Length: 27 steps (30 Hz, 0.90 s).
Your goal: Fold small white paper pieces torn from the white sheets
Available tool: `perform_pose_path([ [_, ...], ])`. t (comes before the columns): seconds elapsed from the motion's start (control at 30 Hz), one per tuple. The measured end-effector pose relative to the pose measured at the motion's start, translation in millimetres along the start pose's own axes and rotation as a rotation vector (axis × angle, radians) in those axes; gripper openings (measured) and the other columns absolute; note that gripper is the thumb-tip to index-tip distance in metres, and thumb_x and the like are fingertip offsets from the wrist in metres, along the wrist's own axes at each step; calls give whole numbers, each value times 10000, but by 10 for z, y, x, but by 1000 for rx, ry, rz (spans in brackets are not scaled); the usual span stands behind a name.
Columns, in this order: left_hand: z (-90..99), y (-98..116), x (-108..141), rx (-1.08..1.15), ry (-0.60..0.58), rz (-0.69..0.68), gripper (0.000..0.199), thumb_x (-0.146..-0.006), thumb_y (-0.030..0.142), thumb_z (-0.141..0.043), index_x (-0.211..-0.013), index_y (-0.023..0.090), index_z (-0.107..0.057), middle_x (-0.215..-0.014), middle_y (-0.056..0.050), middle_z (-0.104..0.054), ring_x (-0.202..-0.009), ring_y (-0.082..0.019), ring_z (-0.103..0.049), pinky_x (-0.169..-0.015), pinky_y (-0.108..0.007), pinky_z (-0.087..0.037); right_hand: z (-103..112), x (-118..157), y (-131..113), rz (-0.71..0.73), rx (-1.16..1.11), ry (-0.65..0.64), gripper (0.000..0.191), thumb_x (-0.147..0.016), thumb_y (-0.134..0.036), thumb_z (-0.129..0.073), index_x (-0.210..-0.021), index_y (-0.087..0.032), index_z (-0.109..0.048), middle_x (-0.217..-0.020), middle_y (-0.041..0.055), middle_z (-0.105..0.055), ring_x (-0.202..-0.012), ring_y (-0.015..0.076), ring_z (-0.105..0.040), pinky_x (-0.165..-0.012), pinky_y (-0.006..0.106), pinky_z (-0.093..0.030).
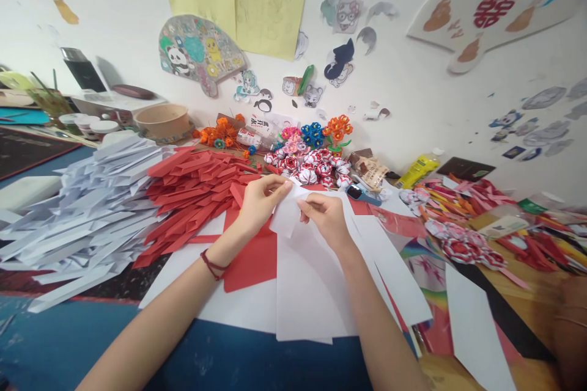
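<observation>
Both hands meet over the far end of the stack of white paper sheets (316, 296), which lies on the blue-topped desk (220, 357). The left hand (263, 201), its wrist ringed by a dark red cord bracelet (212, 264), pinches a small piece of white paper (284, 218) between thumb and fingers. The right hand (323, 217) grips the same piece near its right edge, fingertips bent inward, so the paper is held above the stack. A red paper sheet (252, 263) lies just left of the stack. Farther left of it is a heap of red folded paper strips (197, 186), and beyond that heap's outer side, farthest left of the stack, a pile of white folded paper strips (101, 201). Behind the stack sit red-and-white paper flowers (314, 168); behind it to the right are a smartwatch (362, 193) and a yellow bottle (418, 170).
</observation>
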<state>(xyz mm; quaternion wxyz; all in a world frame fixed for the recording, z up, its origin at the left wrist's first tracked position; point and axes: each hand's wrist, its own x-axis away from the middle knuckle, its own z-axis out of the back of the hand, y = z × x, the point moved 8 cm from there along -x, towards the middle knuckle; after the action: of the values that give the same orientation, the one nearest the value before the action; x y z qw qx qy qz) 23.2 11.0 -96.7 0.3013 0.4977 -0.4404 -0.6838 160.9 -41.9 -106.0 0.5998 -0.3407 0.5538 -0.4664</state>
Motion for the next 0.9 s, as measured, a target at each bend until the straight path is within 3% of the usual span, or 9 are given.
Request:
perform_pose_path([
  [0.13, 37, -102, -10, 26, 47, 53, 296, -782, 427, -642, -799, 133, -668, -811, -70, -691, -745, -175, -625, -652, -249, -463, 5, -5, 54, -33, 15, 2, 303, -791, -356, -659, -570, -157, -601, -495, 1, -559, -470, 118, -516, -499, 239, -414],
  [0.37, 71, -34, 8, -46, 97, 6, 281, -785, 420, -631, -733, 145, -654, -744, -41, -669, -662, -139, -578, -595, -226, -433, 6, -5, 94, -54, -2, -7, 312, -793, -355, -659, -558, -163, -589, -478, -4, -551, -449, 118, -500, -478, 239, -396],
  [0.73, 67, 34, 16, -43, 70, 6, 292, -782, 428, -632, -701, 148, -615, -684, -20, -630, -615, -122, -545, -553, -212, -402, -15, 7, 70, -60, -30, -43, 332, -821, -381, -624, -570, -166, -594, -514, 4, -576, -493, 124, -521, -529, 246, -415],
  [0.9, 41, 23, 23, -37, 45, 0, 288, -773, 424, -645, -692, 150, -616, -662, -19, -634, -596, -120, -550, -538, -212, -399, 5, 1, 129, -73, -42, 9, 335, -786, -408, -663, -569, -165, -586, -492, -4, -560, -474, 121, -506, -501, 244, -397],
])
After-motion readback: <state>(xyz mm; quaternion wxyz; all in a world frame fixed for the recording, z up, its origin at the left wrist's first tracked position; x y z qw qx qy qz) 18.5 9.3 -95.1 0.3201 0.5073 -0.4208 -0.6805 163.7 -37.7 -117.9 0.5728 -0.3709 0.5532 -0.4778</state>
